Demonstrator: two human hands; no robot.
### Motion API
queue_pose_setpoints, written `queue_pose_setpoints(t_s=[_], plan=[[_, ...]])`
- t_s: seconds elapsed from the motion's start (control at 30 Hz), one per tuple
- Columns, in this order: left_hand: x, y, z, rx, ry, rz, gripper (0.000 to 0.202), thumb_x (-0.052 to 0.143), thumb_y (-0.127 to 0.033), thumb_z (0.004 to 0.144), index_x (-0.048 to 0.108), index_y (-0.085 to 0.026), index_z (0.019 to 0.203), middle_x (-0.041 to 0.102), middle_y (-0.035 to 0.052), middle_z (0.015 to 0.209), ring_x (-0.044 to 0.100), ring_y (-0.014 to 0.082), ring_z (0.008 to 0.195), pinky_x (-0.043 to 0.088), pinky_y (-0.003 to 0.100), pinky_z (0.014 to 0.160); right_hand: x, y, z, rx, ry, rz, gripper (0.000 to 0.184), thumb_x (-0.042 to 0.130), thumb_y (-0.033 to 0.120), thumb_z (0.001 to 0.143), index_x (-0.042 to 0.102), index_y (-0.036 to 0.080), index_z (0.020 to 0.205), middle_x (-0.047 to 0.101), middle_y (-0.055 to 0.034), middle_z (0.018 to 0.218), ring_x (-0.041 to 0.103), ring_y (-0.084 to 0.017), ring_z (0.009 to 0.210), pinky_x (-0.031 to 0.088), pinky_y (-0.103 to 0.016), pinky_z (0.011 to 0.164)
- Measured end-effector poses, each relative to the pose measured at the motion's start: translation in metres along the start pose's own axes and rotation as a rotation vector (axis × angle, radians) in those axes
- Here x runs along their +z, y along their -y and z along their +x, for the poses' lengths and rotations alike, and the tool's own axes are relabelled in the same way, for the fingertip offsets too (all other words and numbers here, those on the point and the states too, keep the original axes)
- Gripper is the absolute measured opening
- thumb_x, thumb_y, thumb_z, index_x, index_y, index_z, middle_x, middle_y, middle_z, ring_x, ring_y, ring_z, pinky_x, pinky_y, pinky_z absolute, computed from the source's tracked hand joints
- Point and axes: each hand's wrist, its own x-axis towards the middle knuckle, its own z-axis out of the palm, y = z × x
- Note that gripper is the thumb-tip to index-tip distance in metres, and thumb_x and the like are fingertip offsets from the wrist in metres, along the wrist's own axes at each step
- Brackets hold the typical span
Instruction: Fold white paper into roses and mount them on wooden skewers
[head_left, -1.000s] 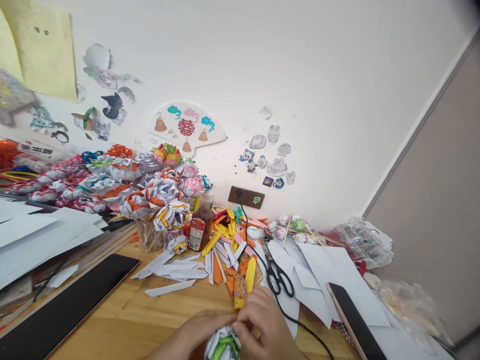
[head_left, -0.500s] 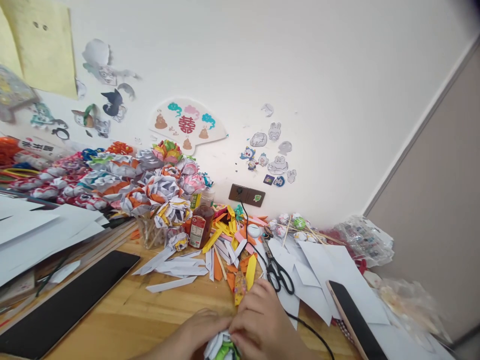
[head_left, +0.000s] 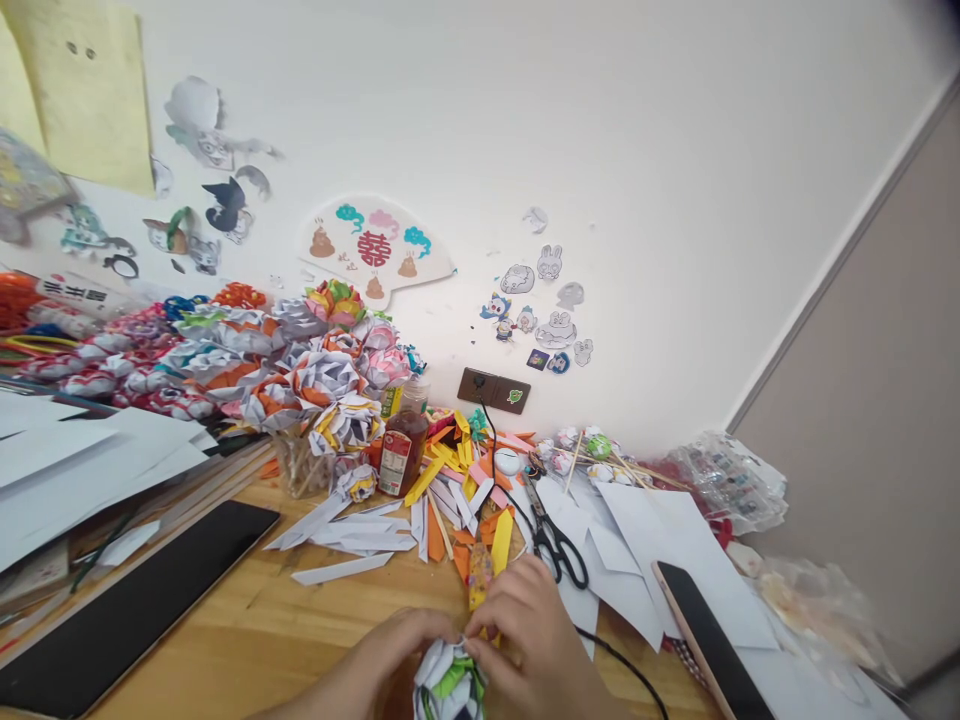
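Note:
A white and green folded-paper flower (head_left: 450, 682) is at the bottom middle of the view, its lower part cut off by the frame edge. My left hand (head_left: 390, 655) curls around its left side, thumb along the top. Against the flower's upper right edge, my right hand (head_left: 521, 630) pinches a petal between thumb and forefinger. Just beyond the right hand lies a yellow patterned strip (head_left: 480, 575), partly covered by the fingers. Black-handled scissors (head_left: 556, 548) rest on white sheets to the right of it.
Folded paper strips (head_left: 360, 530) lie ahead, beside a brown bottle (head_left: 403, 450) and many paper flowers (head_left: 326, 378). A dark tablet (head_left: 142, 605) is at left, a phone (head_left: 709, 635) at right. A black cable (head_left: 626, 668) passes right of my hand.
The paper flower has risen slightly into view and shows more green. My left thumb has lifted and arches over it; the right fingers have shifted a little at its edge.

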Motion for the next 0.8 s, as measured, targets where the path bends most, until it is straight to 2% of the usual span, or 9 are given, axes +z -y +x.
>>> queue_pose_setpoints(t_s=[0.1,0.23,0.53,0.8], plan=[[-0.0030,0.0042,-0.0026,-0.006,-0.035,0.124,0.040,0.063,-0.016,0.075,0.051,-0.028,0.111,0.060,0.0033,0.105,0.056,0.0242,0.101,0.044,0.038,0.088,-0.0012,0.0053,0.0027,-0.184,-0.093,-0.254,0.028,0.042,0.021,0.092,0.058,0.018,0.070,0.057,0.0008,0.061,0.047,-0.015,0.063,0.032,-0.037,0.080],[-0.0054,0.0078,-0.0060,0.004,-0.074,0.268,0.042,0.065,-0.013,0.071,0.053,-0.026,0.108,0.062,0.0041,0.101,0.058,0.0237,0.095,0.046,0.036,0.085,0.0004,0.0107,0.0036,-0.226,-0.161,-0.408,0.033,0.038,0.013,0.091,0.057,0.019,0.064,0.051,0.0026,0.053,0.042,-0.014,0.056,0.029,-0.038,0.084],[-0.0062,-0.0001,-0.0023,0.096,-0.081,0.305,0.047,0.066,-0.017,0.073,0.052,-0.028,0.117,0.061,0.0070,0.113,0.056,0.0263,0.107,0.042,0.041,0.095,0.0028,0.0107,0.0054,-0.227,-0.193,-0.366,0.036,0.036,0.017,0.094,0.060,0.019,0.067,0.052,0.0021,0.053,0.041,-0.014,0.056,0.031,-0.036,0.080],[-0.0059,0.0036,-0.0044,0.099,-0.077,0.354,0.049,0.067,-0.021,0.076,0.049,-0.030,0.120,0.060,0.0084,0.115,0.057,0.0262,0.107,0.044,0.041,0.094,0.0009,0.0092,0.0070,-0.196,-0.181,-0.348,0.034,0.038,0.023,0.096,0.060,0.021,0.071,0.054,0.0037,0.055,0.044,-0.014,0.057,0.030,-0.036,0.081]])
